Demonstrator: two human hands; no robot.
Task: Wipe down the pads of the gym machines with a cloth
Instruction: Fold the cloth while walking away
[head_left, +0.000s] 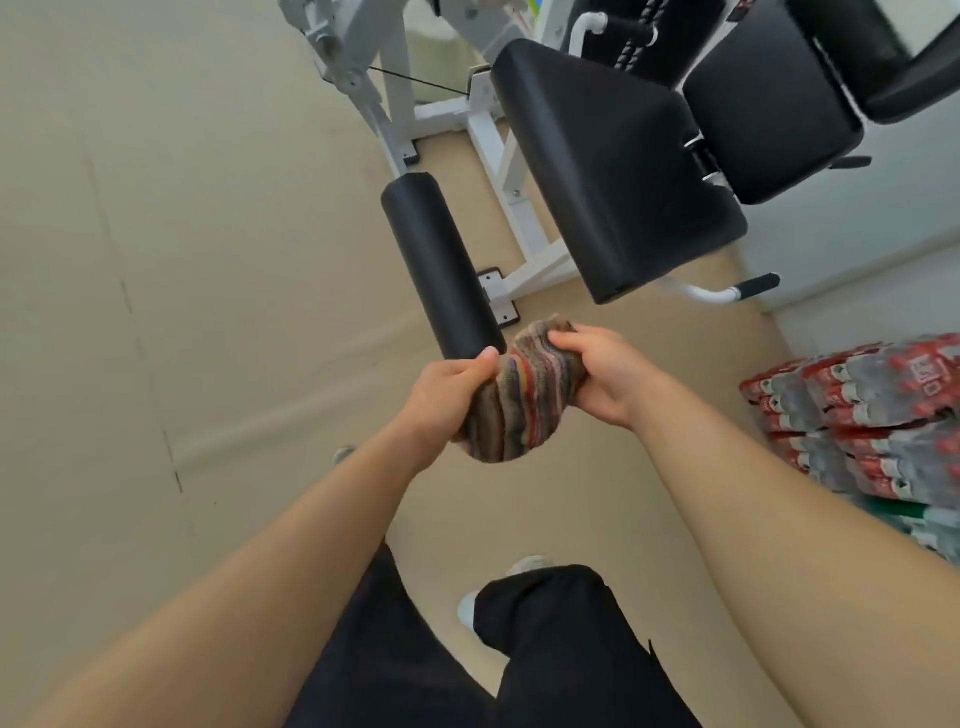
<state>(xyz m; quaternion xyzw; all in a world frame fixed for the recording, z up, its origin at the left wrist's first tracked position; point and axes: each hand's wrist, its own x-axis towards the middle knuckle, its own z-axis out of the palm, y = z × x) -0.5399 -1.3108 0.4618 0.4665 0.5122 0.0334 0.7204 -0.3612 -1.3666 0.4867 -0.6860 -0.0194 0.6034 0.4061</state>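
A bunched striped cloth (511, 400) hangs between both hands in front of me. My left hand (444, 387) grips its left side, thumb on top. My right hand (605, 376) grips its right side, fingers curled over the top. Just beyond the left hand's thumb is the near end of a black roller pad (439, 265) on a white machine. To its right lies a long black bench pad (608, 166), with a black seat pad (769, 104) behind it. The cloth is not touching any pad.
The white machine frame (524, 218) stands on a beige floor (182, 260). A white handle with black grip (748, 288) sticks out at the right. Shrink-wrapped packs of bottles (862, 415) are stacked at the right wall. My dark-trousered legs (545, 649) are below.
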